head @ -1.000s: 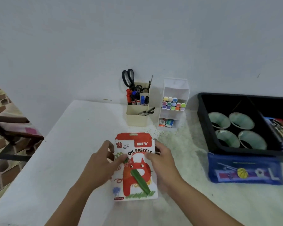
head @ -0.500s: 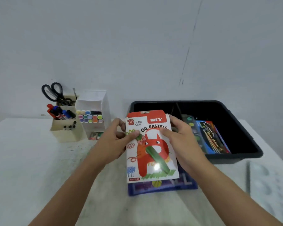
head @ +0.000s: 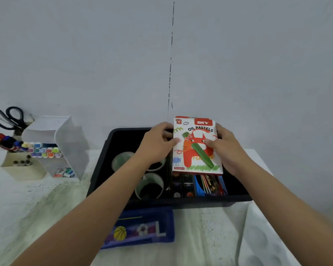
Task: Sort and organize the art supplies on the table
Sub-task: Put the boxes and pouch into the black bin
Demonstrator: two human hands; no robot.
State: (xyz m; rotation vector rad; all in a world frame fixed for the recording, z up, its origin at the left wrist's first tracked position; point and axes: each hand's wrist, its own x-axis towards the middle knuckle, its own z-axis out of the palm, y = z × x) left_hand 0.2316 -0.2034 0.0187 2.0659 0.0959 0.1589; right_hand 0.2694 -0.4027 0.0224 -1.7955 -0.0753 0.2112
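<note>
Cardboard pastels box (head: 197, 150) between left hand (head: 158, 144), right hand (head: 227, 148) grip, over bin (head: 200, 202).

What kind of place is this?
Probably an art or craft corner: an oil pastels box held over a black bin, with markers in a white organizer and scissors nearby.

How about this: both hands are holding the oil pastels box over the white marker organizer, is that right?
Not quite. In the head view the left hand and right hand do hold the oil pastels box, but over the black bin, not the white marker organizer, which stands apart to its left.
</note>
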